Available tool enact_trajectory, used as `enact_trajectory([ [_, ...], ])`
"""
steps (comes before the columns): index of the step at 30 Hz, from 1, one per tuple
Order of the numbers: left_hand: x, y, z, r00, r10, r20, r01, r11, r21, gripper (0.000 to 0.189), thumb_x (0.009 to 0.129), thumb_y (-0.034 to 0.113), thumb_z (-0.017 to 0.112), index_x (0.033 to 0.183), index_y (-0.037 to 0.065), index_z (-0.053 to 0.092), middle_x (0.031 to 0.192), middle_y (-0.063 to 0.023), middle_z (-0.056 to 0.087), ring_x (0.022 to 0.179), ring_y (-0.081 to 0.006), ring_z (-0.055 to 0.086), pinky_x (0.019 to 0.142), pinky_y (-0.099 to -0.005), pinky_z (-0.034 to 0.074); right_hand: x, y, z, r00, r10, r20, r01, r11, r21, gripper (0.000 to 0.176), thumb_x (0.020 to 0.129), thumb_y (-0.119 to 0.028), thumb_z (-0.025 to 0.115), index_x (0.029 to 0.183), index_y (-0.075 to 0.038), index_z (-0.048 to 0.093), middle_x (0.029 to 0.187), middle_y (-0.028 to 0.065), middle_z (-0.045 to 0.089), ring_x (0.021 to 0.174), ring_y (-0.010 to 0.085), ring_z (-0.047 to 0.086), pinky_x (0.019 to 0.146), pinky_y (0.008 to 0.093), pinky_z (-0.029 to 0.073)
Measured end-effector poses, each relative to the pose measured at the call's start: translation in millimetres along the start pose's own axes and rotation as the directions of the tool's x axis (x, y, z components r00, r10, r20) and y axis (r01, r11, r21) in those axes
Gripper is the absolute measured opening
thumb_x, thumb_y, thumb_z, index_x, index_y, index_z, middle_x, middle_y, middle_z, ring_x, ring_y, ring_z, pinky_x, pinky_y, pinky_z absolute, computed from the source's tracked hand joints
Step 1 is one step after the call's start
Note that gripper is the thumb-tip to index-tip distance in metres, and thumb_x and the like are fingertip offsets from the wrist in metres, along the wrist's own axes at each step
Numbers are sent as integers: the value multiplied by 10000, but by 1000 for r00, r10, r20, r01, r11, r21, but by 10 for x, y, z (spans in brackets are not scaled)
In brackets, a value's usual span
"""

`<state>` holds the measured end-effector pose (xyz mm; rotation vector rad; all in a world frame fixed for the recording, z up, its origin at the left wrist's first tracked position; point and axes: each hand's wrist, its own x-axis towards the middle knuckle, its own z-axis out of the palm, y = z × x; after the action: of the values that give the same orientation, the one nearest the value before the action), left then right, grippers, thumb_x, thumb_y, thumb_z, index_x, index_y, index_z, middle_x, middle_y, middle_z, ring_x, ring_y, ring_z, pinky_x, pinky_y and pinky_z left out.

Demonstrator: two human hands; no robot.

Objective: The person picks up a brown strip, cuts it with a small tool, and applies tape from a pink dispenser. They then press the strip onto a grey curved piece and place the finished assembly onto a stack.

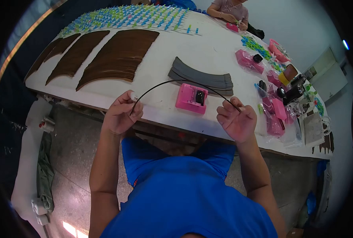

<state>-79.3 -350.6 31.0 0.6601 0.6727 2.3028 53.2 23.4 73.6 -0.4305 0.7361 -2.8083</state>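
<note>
Both hands are up over the near edge of the bench [164, 55], each closed on one end of a thin black strip [176, 80].
- Left hand [121, 113]: fingers curled, pinching the strip's left end between thumb and fingertips.
- Right hand [236, 119]: palm toward the camera, fingers bent, gripping the right end at the fingertips.
- The strip is bowed upward in an arc between the hands, clear of the bench surface.

Beneath the arc, near the near edge, a pink box [191, 98] sits with a small black part [200, 97] in it. Just behind it lies a fanned grey stack of curved strips [202, 76]. Brown stacks of curved pieces [121, 55] are fanned out toward the left end. Rows of small blue and green parts [132, 16] run along the far edge. Pink bags [272, 115] and assorted clutter cover the right end. Another person [230, 10] works at the far right corner, hands on a pink item; details are too small to tell.
</note>
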Motion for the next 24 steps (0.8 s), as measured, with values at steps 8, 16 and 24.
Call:
enact_trajectory([
  [8,211,-61,7,999,1,-34,-1,1000,26,218,924,37,669,1136,64,625,825,-105,628,723,-170,502,642,-291,381,142,-183,-186,979,-186,87,199,962,-188,421,869,13,592,1277,-69,657,1162,62,640,986,170,506,850,331,434],
  [16,471,-149,-77,996,-40,-75,44,997,56,201,924,45,680,1113,76,621,865,-110,659,710,-168,535,645,-292,401,288,-267,-432,886,-464,-9,409,789,-458,268,961,46,665,1214,-42,673,1089,86,717,957,154,655,856,325,522],
  [24,584,-237,-111,994,-64,-87,72,993,90,204,916,37,689,1102,82,616,883,-111,675,712,-165,558,649,-298,419,236,-316,-551,818,-571,-71,421,678,-603,174,979,11,691,1149,-14,663,1038,90,722,893,154,658,818,301,531],
])
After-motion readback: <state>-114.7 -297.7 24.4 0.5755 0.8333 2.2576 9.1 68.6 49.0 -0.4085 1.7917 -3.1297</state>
